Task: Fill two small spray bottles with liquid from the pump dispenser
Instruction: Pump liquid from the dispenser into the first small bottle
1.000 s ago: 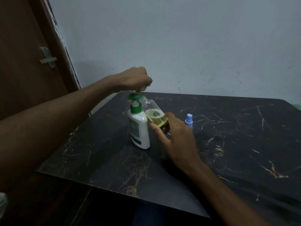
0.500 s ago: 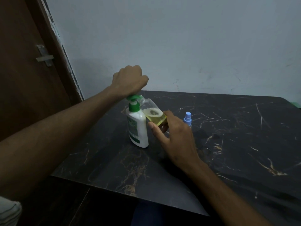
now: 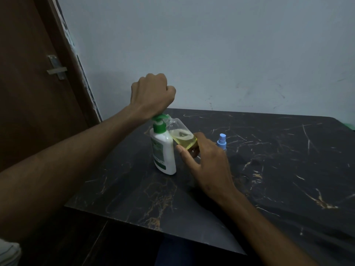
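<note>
While the pump dispenser (image 3: 164,150) stands upright near the table's (image 3: 288,169) left edge, its green pump head (image 3: 159,118) sits under the left hand (image 3: 151,94), a curled fist whose heel bears down on the head; nothing is enclosed in the fingers as far as can be seen
Item: clear spray bottle (image 3: 182,136), uncapped, gripped low down by the right hand (image 3: 206,162), thumb on the near face, fingers behind. Long axis tilted, mouth up-left and meeting the nozzle just beside the pump head, base down-right in the palm. Contents: yellow liquid, lower part only, roughly a third by estimate
Item: second bottle, blue spray cap (image 3: 222,140), upright just beyond the right hand; body hidden, fill unknown
Judgement: mouth-to-nozzle alignment governs the next stroke; a slip would spill onto the table
</note>
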